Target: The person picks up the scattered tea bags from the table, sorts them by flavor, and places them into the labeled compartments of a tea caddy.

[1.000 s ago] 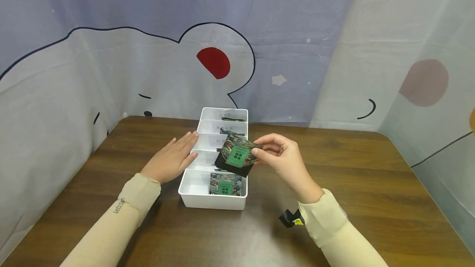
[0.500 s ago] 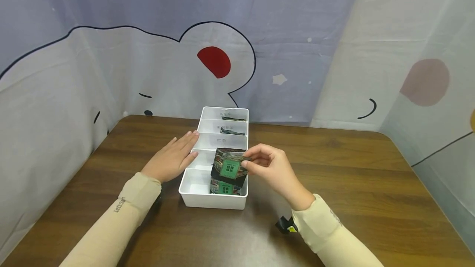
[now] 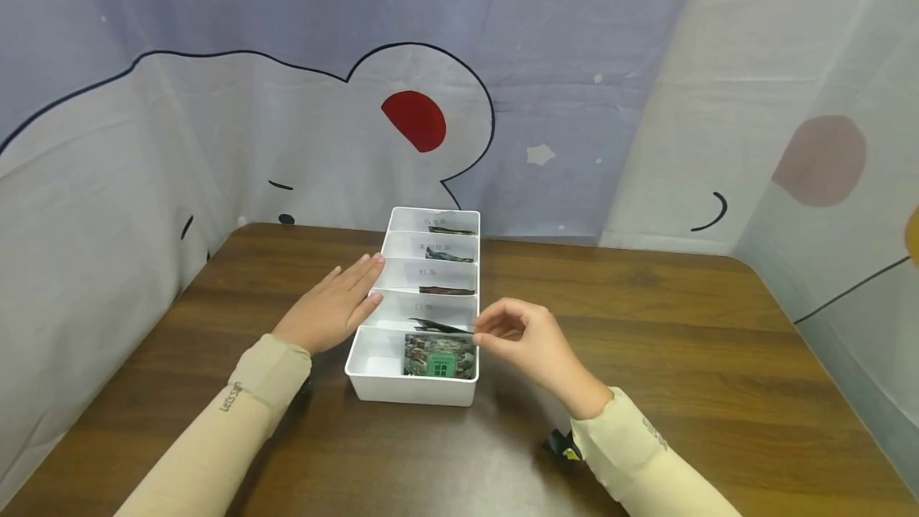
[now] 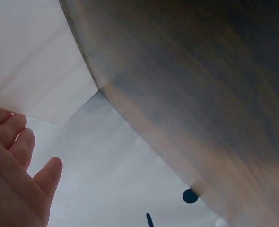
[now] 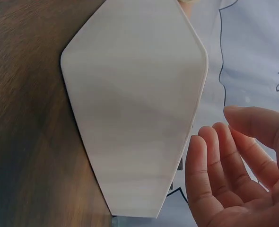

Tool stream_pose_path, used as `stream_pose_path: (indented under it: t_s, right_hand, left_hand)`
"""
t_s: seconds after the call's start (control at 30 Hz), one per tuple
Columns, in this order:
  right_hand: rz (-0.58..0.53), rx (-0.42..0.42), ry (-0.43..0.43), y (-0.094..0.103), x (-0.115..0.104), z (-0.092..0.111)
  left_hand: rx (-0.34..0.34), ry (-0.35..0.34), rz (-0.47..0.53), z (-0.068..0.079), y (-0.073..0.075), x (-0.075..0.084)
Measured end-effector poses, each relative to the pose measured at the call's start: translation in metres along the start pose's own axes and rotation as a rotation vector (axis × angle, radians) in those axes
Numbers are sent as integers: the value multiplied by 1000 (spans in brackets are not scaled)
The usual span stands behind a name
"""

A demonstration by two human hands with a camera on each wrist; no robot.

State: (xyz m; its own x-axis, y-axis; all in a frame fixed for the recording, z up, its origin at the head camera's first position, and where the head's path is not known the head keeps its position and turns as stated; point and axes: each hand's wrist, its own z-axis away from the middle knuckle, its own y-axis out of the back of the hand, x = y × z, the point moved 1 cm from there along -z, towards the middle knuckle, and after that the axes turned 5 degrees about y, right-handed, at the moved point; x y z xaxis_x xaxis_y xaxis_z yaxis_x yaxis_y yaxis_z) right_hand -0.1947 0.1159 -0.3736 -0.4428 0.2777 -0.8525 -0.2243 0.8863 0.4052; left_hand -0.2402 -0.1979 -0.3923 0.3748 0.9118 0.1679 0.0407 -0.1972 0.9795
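A long white divided box stands on the table, its compartments in a row running away from me. In the front compartment, dark tea sachets with a green label lie at the right side, overlapping. My right hand is at the box's right rim beside them, fingers bent and thumb near the fingertips; the right wrist view shows nothing between the thumb and fingers. My left hand rests with extended fingers against the box's left side, which the left wrist view also shows next to the fingers.
Thin dark sachets stand in the compartments behind, such as a red-toned sachet and a green-toned sachet. Printed labels mark the inner walls. The brown wooden table ends at a patterned curtain.
My right hand has brought the green-labelled sachet down and toward me into the front compartment and let it go. The left hand has stayed in place.
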Motion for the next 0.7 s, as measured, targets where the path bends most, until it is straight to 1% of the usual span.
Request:
stream_pose_path:
  t_s: [0.27,0.37,0.47,0.6,0.7]
  right_hand:
    - [56,6,-2,10,3,1]
    - [76,9,12,16,9,-1]
    - [109,12,28,25,18,-3]
    - [183,29,38,42,33,-7]
    - [258,44,38,58,46,-9]
  left_hand:
    - [1,-13,2,-2,1,-2]
    - [-8,-12,4,-3,1,-3]
    - [-14,0,1,-3,1,-6]
    - [14,-1,-17,-1,1,-10]
    - [58,-16,-35,0,1,-12]
